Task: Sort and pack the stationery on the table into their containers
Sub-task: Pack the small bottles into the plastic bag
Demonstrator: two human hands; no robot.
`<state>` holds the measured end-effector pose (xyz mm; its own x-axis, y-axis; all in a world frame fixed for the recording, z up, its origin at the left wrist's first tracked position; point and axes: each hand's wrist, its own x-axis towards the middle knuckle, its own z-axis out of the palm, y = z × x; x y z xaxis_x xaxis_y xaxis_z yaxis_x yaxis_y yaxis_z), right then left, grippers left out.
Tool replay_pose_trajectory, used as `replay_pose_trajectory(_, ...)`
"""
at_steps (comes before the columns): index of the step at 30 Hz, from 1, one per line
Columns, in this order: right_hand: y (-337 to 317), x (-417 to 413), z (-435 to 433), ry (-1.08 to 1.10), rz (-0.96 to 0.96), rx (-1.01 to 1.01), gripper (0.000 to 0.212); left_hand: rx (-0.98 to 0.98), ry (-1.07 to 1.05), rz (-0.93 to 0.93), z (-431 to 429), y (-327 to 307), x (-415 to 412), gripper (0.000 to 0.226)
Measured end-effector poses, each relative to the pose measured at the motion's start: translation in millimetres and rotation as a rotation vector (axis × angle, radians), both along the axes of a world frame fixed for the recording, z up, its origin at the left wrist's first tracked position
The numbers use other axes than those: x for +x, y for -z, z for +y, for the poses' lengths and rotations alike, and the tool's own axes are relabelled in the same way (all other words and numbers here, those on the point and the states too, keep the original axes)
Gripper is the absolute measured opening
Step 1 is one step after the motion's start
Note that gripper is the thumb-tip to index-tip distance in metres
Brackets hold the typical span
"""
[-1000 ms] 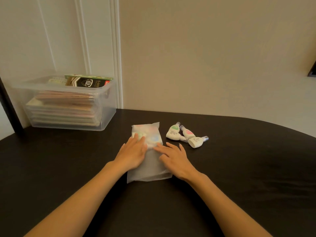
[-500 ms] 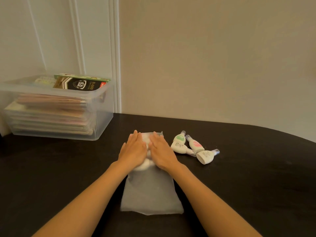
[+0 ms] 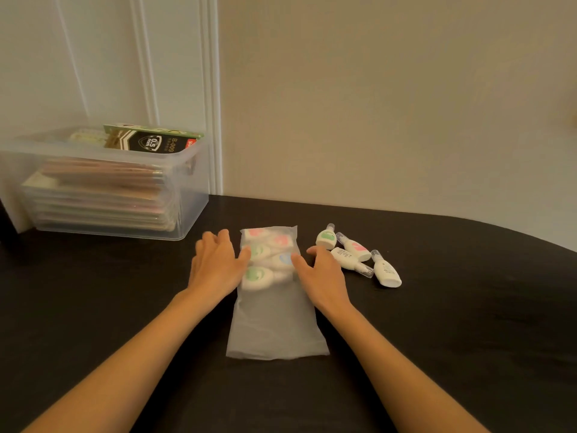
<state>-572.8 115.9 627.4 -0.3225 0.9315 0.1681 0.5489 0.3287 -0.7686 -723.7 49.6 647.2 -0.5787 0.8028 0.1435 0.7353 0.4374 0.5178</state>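
Readable print: black-and-green box on top of the clear bin, marked "0.5 mm" and "B-009"; a red corner tag on it too small to read. Bin sits far left on the dark table against the wall, filled with flat stacked packs. Frosted plastic bag lies flat mid-table, long axis running away from the person; far half bulges with small white correction-tape dispensers whose pink, green and blue labels show blurred through the film, near half flat and limp. Left hand rests palm down just beside the bag's left edge, fingers straight and spread, thumb touching the filled part, gripping nothing. Right hand at the bag's right edge, thumb on the film, fingers loosely bent, holding nothing. Four loose dispensers lie just right of the bag: green-label one, pink-label one, and two white ones with fine print too small to read; the right forefinger is close to the nearer white one
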Motion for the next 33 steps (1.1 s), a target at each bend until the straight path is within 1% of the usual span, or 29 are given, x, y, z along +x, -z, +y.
replay_pose_trajectory(1, 0, 3, -7, 0.009, -0.022, 0.032, 0.036, 0.001, 0.004, 0.034, -8, 0, 2, 0.056)
replay_pose_trajectory(3, -2, 8, -20, 0.034, -0.160, 0.134, 0.042, -0.090, 0.034, 0.017, -20, 0, 7, 0.061)
replay_pose_trajectory(5, -1, 10, -29, 0.041, -0.345, 0.208, 0.044, -0.216, 0.050, -0.035, -27, 1, 13, 0.063)
replay_pose_trajectory(6, 1, 11, -32, 0.032, -0.407, 0.220, 0.043, -0.247, 0.047, -0.040, -28, 2, 15, 0.063)
replay_pose_trajectory(7, 2, 12, -33, 0.014, -0.421, 0.216, 0.039, -0.256, 0.040, -0.036, -29, 4, 16, 0.063)
replay_pose_trajectory(10, 2, 15, -38, -0.061, -0.329, 0.192, 0.017, -0.212, 0.013, -0.069, -28, 5, 21, 0.060)
replay_pose_trajectory(12, 1, 16, -40, -0.085, -0.302, 0.183, 0.012, -0.198, 0.000, -0.109, -27, 5, 24, 0.054)
replay_pose_trajectory(17, -3, 17, -43, -0.113, -0.258, 0.137, 0.012, -0.138, -0.035, -0.183, -22, 9, 29, 0.045)
replay_pose_trajectory(20, -4, 17, -44, -0.124, -0.265, 0.133, 0.010, -0.111, -0.054, -0.211, -20, 12, 28, 0.031)
replay_pose_trajectory(22, -3, 18, -44, -0.132, -0.255, 0.136, 0.010, -0.089, -0.052, -0.203, -23, 11, 31, 0.021)
replay_pose_trajectory(23, -2, 19, -44, -0.136, -0.244, 0.135, 0.011, -0.082, -0.045, -0.152, -24, 10, 34, 0.019)
replay_pose_trajectory(24, -2, 20, -44, -0.140, -0.222, 0.129, 0.012, -0.077, -0.040, -0.050, -27, 8, 38, 0.022)
replay_pose_trajectory(25, -2, 21, -43, -0.137, -0.188, 0.124, 0.013, -0.065, -0.036, 0.077, -29, 7, 42, 0.030)
replay_pose_trajectory(26, -2, 23, -43, -0.125, -0.146, 0.127, 0.013, -0.043, -0.022, 0.185, -29, 7, 44, 0.043)
replay_pose_trajectory(27, -3, 25, -42, -0.097, -0.096, 0.147, 0.012, -0.021, 0.010, 0.247, -29, 6, 46, 0.054)
replay_pose_trajectory(29, -7, 31, -36, 0.014, -0.006, 0.233, 0.009, -0.044, 0.157, 0.279, -24, 9, 46, 0.067)
replay_pose_trajectory(30, -8, 36, -32, 0.074, 0.002, 0.282, 0.011, -0.089, 0.243, 0.279, -20, 13, 46, 0.066)
replay_pose_trajectory(31, -8, 39, -26, 0.123, -0.025, 0.325, 0.016, -0.142, 0.312, 0.268, -17, 16, 45, 0.062)
replay_pose_trajectory(33, -7, 48, -14, 0.174, -0.181, 0.356, 0.028, -0.193, 0.361, 0.219, -13, 22, 47, 0.056)
